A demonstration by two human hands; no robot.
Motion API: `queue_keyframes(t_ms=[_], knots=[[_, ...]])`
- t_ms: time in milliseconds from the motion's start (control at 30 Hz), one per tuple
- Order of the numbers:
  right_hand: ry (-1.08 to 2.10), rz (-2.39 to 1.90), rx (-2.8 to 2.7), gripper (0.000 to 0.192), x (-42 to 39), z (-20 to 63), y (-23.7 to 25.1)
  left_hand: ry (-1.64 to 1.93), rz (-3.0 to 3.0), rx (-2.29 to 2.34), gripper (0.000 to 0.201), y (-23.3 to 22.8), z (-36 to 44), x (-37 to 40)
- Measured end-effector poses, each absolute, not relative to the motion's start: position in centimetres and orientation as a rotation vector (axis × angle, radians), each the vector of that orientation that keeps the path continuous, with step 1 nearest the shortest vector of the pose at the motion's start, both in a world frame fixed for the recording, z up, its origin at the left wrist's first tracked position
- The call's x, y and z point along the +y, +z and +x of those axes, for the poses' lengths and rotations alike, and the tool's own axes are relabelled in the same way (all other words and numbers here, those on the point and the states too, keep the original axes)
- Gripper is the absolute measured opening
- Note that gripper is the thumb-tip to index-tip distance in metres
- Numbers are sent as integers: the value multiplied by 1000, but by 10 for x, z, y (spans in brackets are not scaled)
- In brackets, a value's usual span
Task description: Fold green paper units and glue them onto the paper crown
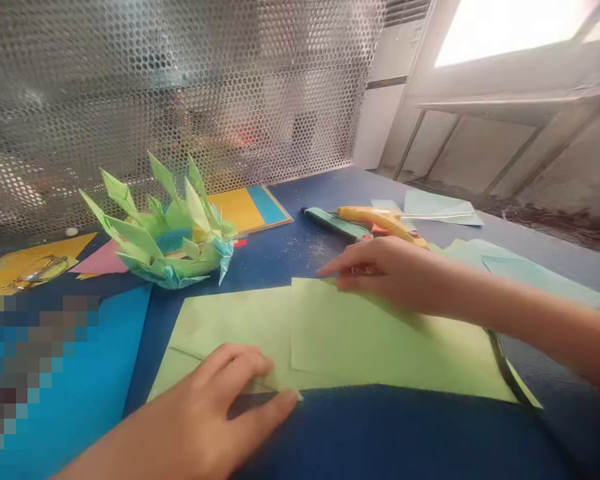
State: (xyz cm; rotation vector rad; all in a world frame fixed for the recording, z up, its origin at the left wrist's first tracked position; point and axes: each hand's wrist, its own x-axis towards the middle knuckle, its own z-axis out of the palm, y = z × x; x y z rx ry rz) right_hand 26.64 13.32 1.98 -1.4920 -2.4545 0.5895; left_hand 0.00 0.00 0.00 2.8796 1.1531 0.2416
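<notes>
Light green paper sheet [360, 340] lies flat on the dark blue counter [290, 253], folded over w/ a 2nd layer whose edge runs vertically near the middle. Left hand [215, 407] presses its near-left edge, fingers [275, 403] stretched flat, thumb tip right at the sheet's bottom edge, nothing gripped. Right hand [390, 270] rests on the far edge of the upper layer, fingers pointing left and lightly curled, pressing the paper, not clasping it. Just beyond the right fingers: yellow glue gun [380, 220] and a teal tube-like tool [337, 223], lying side by side, touching or nearly so. Right of that hand, pale blue-green sheets [525, 273] overlap; a dark strip [503, 363] curves under the wrist. Beyond the left fingers, a spiky folded paper bowl shape [167, 237], green and blue points, contents can't tell. Behind it yellow and blue card [253, 207], pink piece [103, 260], more yellow paper [25, 263]. Left of the left hand, bright blue sheet [95, 373]. Open counter room between the sheet and the glue gun, and at the near edge. Perforated metal panel [180, 87] closes the back.
</notes>
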Motion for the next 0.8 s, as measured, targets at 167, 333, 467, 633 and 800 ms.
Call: queue_keyframes(t_ms=[167, 333, 467, 633, 800], knots=[[539, -1428, -2360, 28, 142, 264, 20, 302, 2932, 1230, 40, 2, 7, 0], [418, -1331, -2269, 28, 144, 265, 19, 339, 2917, 1194, 35, 5, 12, -2], [422, -1246, -2315, 31, 144, 266, 17, 430, 2871, 1222, 35, 1, 11, -1], [378, -1181, -2379, 33, 142, 266, 15, 720, 2837, 1121, 27, -7, 9, 4], [298, -1138, -2407, 30, 142, 265, 12, 699, 2771, 1118, 23, -5, 10, 7]])
